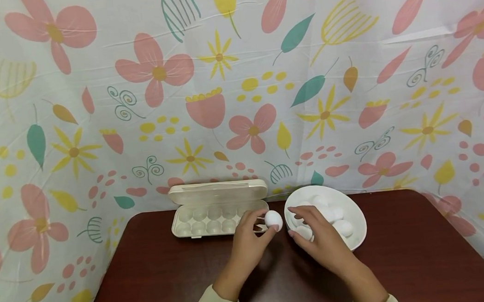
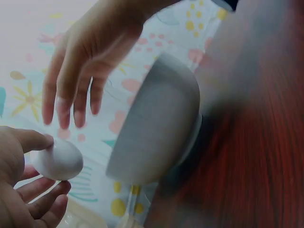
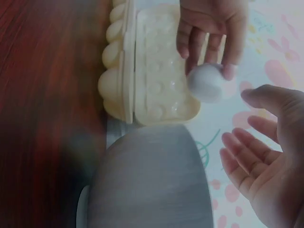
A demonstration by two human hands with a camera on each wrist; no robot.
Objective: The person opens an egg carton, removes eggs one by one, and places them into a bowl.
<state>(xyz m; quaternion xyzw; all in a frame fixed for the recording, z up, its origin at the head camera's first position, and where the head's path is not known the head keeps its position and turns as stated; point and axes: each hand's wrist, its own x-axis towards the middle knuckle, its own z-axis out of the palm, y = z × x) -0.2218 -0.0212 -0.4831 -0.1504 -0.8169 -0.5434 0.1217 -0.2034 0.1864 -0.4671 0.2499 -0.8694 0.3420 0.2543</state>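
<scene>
My left hand pinches a white egg between thumb and fingers, held in the air between an egg carton and a bowl. In the left wrist view the thumb lies on top of the egg with the fingers beneath. My right hand hovers at the near left rim of the white bowl, its fingers loosely spread and nothing between them. Several white eggs lie inside that bowl, partly hidden by the right hand. The cream egg carton stands with its lid up; its visible cups hold no eggs.
Both carton and bowl stand on a dark reddish-brown table, near its back edge. Behind the table hangs a white cloth printed with flowers and leaves. The raised carton lid leans back close to the cloth.
</scene>
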